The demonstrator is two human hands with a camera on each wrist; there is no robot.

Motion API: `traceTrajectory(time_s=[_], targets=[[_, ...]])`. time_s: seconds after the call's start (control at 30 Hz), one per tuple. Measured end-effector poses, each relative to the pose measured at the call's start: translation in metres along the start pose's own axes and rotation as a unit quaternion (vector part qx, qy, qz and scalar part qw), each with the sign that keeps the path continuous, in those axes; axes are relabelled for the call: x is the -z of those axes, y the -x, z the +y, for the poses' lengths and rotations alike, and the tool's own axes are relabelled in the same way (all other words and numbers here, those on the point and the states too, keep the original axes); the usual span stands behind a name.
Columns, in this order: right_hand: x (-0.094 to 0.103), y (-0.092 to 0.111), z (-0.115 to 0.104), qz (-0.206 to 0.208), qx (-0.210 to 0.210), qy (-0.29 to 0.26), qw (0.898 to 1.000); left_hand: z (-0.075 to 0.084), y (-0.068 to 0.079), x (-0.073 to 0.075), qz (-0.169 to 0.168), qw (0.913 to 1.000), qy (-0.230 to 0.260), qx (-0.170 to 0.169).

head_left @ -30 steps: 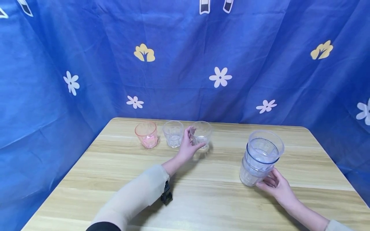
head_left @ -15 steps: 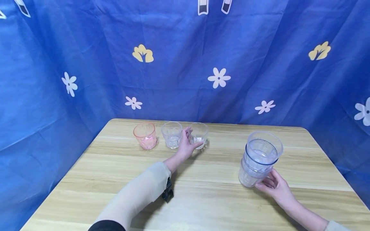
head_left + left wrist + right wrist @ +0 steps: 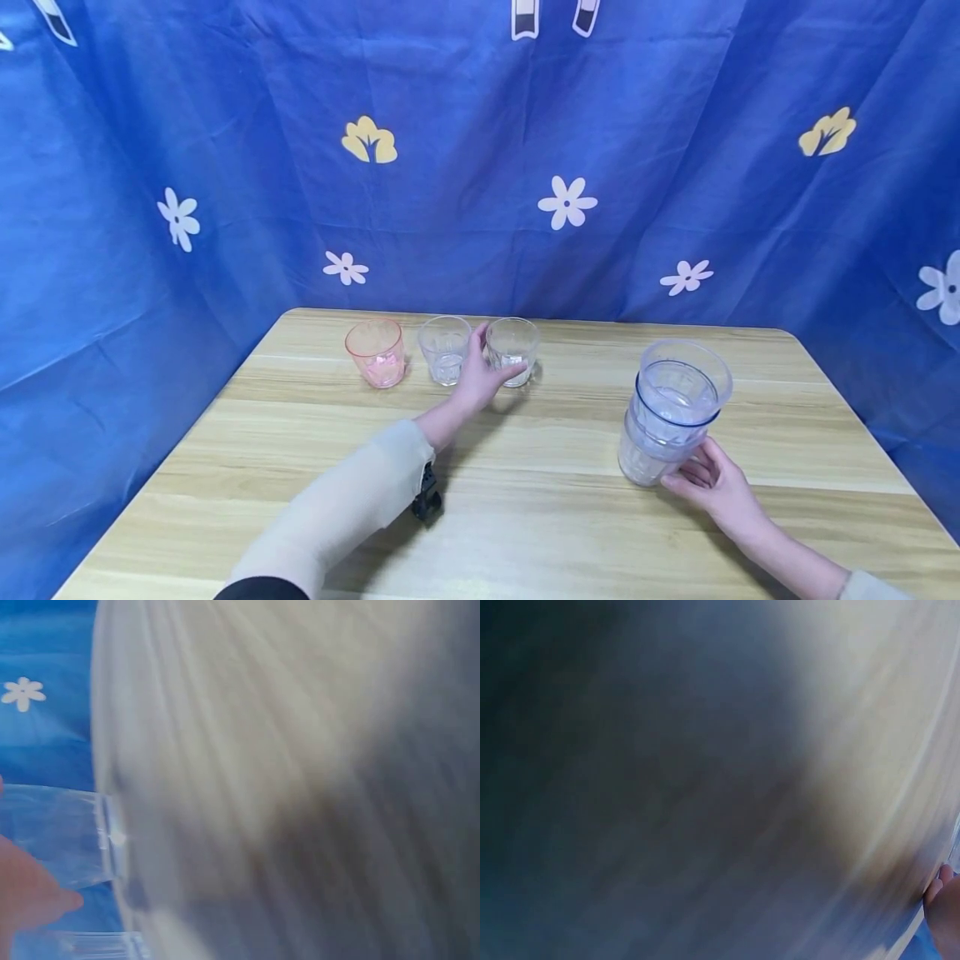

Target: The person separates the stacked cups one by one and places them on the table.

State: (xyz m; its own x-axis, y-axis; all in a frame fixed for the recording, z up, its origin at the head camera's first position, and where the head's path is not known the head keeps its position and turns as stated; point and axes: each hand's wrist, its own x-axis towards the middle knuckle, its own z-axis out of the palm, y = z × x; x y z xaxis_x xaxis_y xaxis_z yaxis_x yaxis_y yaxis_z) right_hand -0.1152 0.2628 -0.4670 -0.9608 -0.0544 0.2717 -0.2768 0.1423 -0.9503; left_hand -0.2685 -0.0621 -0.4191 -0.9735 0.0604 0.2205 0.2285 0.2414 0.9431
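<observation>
At the back of the table a row holds a pink cup [image 3: 381,367], a clear cup [image 3: 442,350] and another clear cup [image 3: 516,343]. My left hand [image 3: 472,379] is at the right-hand clear cup, fingers loosened along its left side and thumb in front. The left wrist view shows the thumb [image 3: 56,902] beside that clear cup [image 3: 64,832]. Toward the right, my right hand [image 3: 723,496] holds a stack of clear cups [image 3: 656,429] low on its right side. One cup in the stack has a blue rim. Only some fingers [image 3: 939,889] show in the right wrist view.
The wooden table [image 3: 555,517] has its back edge against a blue curtain [image 3: 465,167] with flower prints. More curtain closes in both sides. A black wrist camera [image 3: 427,497] hangs under the left sleeve.
My left hand has shifted the right-hand clear cup slightly left, toward the middle one, and its fingers have loosened from it. The right hand and the stack stay in place.
</observation>
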Motion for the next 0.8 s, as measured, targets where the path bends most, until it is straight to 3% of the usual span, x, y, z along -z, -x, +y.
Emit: traceTrajectory(time_s=[0.1, 0.3, 0.43, 0.63, 0.8], targets=[[-0.001, 0.000, 0.000, 0.001, 0.000, -0.002, 1.000, 0.010, 0.005, 0.007, -0.011, 0.9998, 0.008, -0.015], [-0.001, 0.001, -0.001, 0.005, -0.005, -0.005, 1.000, 0.031, 0.019, 0.017, -0.033, 0.9965, -0.031, -0.070], [0.000, 0.001, -0.001, 0.005, -0.007, -0.001, 1.000, 0.056, 0.033, 0.017, -0.065, 0.9918, -0.024, -0.107], [0.000, 0.001, 0.000, 0.003, -0.009, 0.003, 1.000, 0.087, 0.049, 0.003, -0.128, 0.9830, 0.020, -0.130], [0.000, 0.001, -0.001, 0.003, -0.017, 0.008, 1.000, 0.091, 0.052, -0.014, -0.173, 0.9712, 0.037, -0.159]])
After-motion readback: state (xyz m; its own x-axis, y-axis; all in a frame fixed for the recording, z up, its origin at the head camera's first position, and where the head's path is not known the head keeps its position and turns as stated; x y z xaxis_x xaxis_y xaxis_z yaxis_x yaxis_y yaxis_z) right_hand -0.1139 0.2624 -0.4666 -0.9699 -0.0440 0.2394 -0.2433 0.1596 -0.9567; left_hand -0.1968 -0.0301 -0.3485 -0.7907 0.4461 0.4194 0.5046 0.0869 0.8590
